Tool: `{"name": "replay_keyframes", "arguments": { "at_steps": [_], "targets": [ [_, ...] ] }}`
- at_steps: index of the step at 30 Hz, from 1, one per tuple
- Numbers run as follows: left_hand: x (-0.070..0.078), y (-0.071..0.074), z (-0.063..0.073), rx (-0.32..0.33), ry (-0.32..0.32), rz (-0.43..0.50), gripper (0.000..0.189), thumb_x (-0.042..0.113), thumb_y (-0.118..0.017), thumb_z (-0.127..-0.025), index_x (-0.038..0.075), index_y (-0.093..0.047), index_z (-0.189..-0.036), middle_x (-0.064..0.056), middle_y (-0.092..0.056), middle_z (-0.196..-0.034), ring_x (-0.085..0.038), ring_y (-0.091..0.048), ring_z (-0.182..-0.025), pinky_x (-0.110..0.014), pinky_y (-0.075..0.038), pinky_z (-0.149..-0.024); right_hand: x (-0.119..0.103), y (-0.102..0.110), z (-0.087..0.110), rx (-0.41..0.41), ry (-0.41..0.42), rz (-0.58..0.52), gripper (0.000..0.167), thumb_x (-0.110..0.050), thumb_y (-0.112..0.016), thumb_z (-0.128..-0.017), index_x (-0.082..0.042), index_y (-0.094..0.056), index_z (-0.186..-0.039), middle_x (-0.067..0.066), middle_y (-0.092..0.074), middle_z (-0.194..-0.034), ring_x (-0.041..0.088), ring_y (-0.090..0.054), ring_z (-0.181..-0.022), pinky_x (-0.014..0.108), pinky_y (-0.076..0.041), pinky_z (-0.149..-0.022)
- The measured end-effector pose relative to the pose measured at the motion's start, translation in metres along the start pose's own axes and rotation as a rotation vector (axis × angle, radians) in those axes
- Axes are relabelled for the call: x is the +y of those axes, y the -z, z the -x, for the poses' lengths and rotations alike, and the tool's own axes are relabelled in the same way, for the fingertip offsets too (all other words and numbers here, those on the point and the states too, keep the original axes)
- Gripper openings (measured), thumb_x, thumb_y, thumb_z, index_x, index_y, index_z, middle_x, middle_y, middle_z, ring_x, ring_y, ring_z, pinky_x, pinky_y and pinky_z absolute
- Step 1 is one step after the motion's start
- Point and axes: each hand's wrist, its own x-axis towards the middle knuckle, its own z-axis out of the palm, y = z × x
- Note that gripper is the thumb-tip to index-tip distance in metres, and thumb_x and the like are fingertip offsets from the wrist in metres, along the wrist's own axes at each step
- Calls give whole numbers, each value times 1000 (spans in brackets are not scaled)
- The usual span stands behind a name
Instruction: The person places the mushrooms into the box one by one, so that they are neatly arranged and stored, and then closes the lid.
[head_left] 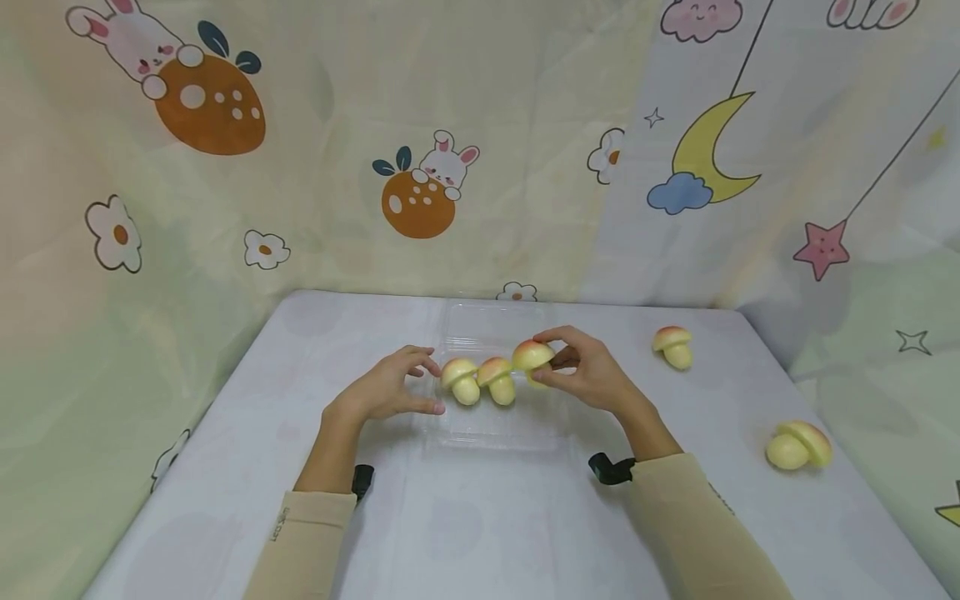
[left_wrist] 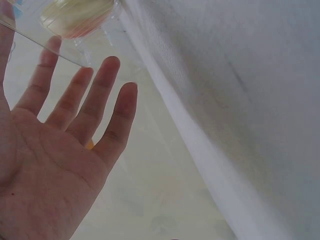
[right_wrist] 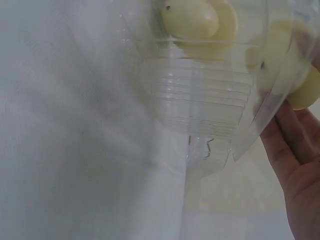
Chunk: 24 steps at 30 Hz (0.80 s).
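Observation:
A clear plastic box point(head_left: 495, 435) lies on the table with its lid folded back. Two yellow toy mushrooms with reddish caps, a left one point(head_left: 460, 381) and a middle one point(head_left: 497, 382), sit side by side in it. At the box's right end, my right hand point(head_left: 592, 371) pinches a third mushroom point(head_left: 531, 355) by its cap between thumb and fingers; the right wrist view shows this mushroom point(right_wrist: 306, 92) partly through the clear wall. My left hand point(head_left: 386, 387) is at the box's left edge, its fingers point(left_wrist: 103, 95) spread and fairly straight, fingertips right at the plastic.
Two more mushrooms lie on the table at the right, one farther back point(head_left: 672, 347) and one nearer point(head_left: 799, 445). Behind the white table point(head_left: 465, 525) hangs a printed cloth point(head_left: 525, 225). Dark wrist mounts stick out from both sleeves.

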Motion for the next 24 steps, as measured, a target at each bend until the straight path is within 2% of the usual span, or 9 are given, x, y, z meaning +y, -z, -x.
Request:
{"name": "replay_keyframes", "arguments": {
  "at_steps": [5, 11, 16, 24],
  "targets": [
    [-1, 1, 0, -8, -7, 1, 57, 48, -90, -77, 22, -67, -122, -5, -37, -163, -30, -57, -133, -57, -45, -108, -1, -2, 1, -5, -15, 32, 52, -22, -87, -85, -19, -64, -132, 3, -65, -132, 19, -72, -93, 32, -58, -74],
    [-3, -1, -1, -9, -18, 1, 55, 46, -90, -77, 21, -67, -121, -8, -37, -163, -32, -58, -131, -57, -46, -106, -1, -4, 2, -13, -23, 53, 52, -23, -88, -84, -20, -65, -131, 0, -65, -132, 20, -72, -95, 34, -59, -71],
    [0, 0, 1, -8, -15, 7, 54, 43, -90, -78, 20, -67, -122, -7, -37, -163, -33, -57, -132, -58, -46, -107, -2, -5, 3, -32, -34, 110, 51, -24, -87, -85, -20, -66, -131, 0, -65, -131, 20, -71, -96, 34, -59, -72],
    [0, 2, 1, -2, -20, 2, 56, 46, -90, -77, 21, -67, -122, -4, -38, -163, -31, -58, -131, -55, -47, -107, -1, -9, 3, -44, 30, 201, 48, -21, -88, -84, -14, -68, -126, 0, -67, -123, 18, -69, -89, 39, -57, -79]
  ]
}}
